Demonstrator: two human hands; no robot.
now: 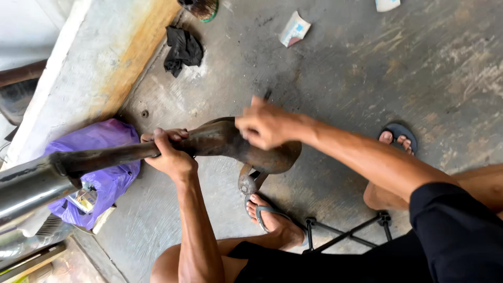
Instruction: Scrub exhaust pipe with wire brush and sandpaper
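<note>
A long rusty brown exhaust pipe [220,140] with a bent, wider end lies across my lap area, running left into a shiny metal muffler [26,186]. My left hand [168,152] is wrapped around the thin part of the pipe. My right hand [264,124] is pressed on the curved wide part, fingers closed on a small dark thing whose tip pokes out above the knuckles; I cannot tell what it is. A metal bracket [247,181] hangs under the bend.
I sit on a black-framed stool [346,233], feet in sandals [401,133] on a concrete floor. A purple plastic bag [99,157] lies by a concrete step [89,57]. A black rag [183,50] and a small packet [294,29] lie farther off.
</note>
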